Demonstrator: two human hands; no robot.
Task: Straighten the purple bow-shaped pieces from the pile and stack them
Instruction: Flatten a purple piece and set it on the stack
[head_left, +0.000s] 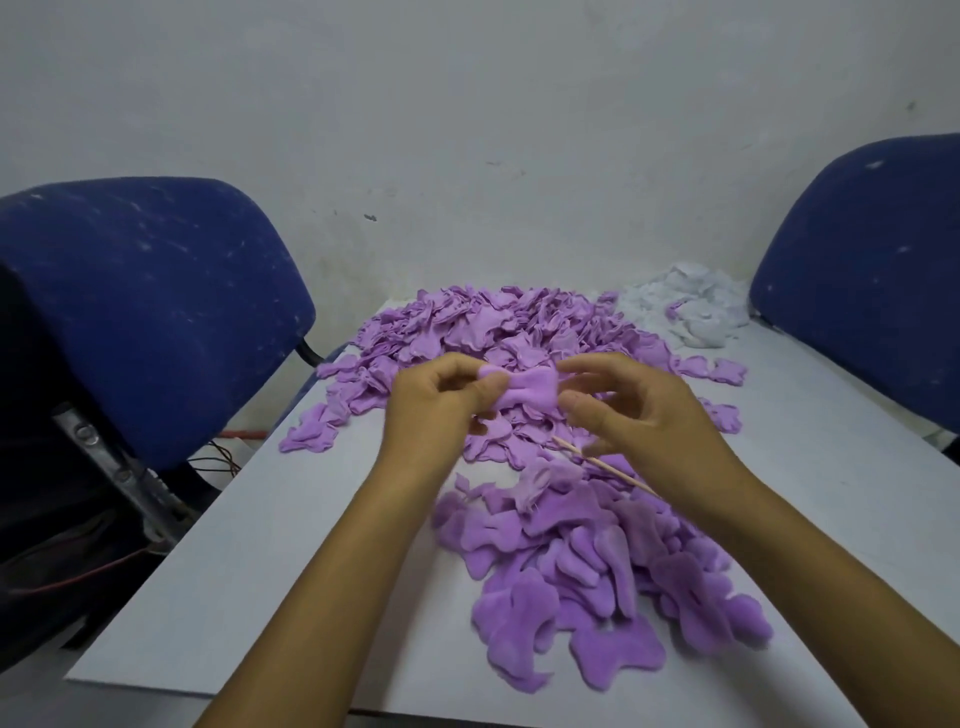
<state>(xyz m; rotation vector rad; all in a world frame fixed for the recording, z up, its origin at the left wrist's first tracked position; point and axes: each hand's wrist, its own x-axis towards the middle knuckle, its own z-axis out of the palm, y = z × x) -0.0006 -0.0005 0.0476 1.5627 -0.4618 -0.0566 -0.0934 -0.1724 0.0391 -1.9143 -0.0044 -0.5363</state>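
Observation:
One purple bow-shaped piece (524, 389) is held up above the table between both hands. My left hand (436, 405) pinches its left lobe with thumb and fingers. My right hand (634, 415) pinches its right lobe, and a thin wooden stick (608, 465) juts out under that hand. A large loose pile of purple bows (493, 327) lies behind the hands. A nearer heap of flattened bows (597, 561) lies overlapping in front, below my right forearm.
The grey table (291, 545) ends at a front edge near me and a left edge beside a blue chair (145, 312). A second blue chair (872, 270) stands at the right. White fabric scraps (685, 306) are heaped at the far right corner, against the wall.

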